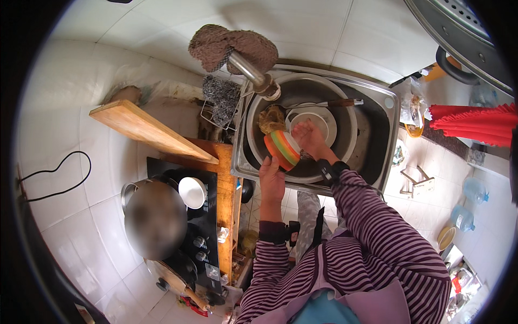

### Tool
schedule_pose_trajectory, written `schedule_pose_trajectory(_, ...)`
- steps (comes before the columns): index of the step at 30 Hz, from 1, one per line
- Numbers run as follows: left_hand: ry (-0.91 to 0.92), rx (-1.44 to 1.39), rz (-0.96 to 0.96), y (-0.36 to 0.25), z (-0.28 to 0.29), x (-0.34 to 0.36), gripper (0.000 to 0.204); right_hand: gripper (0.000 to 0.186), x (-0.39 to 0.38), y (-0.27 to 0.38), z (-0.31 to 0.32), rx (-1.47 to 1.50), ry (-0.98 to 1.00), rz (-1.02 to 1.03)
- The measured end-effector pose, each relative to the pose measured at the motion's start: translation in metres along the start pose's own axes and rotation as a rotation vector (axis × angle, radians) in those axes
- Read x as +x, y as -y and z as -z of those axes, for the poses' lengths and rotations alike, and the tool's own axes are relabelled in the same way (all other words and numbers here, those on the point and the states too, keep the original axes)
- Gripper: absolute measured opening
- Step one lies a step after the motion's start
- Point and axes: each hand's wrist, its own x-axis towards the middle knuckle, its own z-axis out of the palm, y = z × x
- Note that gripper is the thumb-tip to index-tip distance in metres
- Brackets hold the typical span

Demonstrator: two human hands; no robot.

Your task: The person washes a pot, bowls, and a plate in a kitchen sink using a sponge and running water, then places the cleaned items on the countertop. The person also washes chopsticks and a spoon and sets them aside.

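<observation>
Pinched in the left grip (272, 179), the striped bowl (281, 150) tilts over the metal basin (352, 114), likely to contain drips, while I cannot tell whether the right grip (311, 139) beside it holds anything.

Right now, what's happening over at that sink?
Someone's left hand holds a tilted striped bowl over a metal basin in the sink. Their right hand is beside the bowl's open side; whether it touches isn't clear. White dishes and a long-handled utensil are in the basin.
</observation>
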Motion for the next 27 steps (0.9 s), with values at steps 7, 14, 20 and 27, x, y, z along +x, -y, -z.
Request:
schedule_pose_trajectory(7,0.022,0.017,0.031,0.008,-0.018,0.016,0.034,0.028,-0.077,0.01,-0.122,-1.5,0.373,0.601)
schedule_pose_trajectory(14,0.151,0.18,0.083,0.005,-0.045,0.007,0.031,0.033,-0.078,0.025,-0.143,-1.951,0.269,0.553)
schedule_pose_trajectory(20,0.304,0.208,0.101,-0.011,-0.048,-0.005,0.032,0.036,-0.064,0.083,-0.139,-1.074,-0.005,-0.165)
schedule_pose_trajectory(27,0.233,-0.181,-0.016,-0.004,-0.056,0.0,0.04,0.033,-0.087,0.041,-0.124,-0.581,-0.174,0.259)
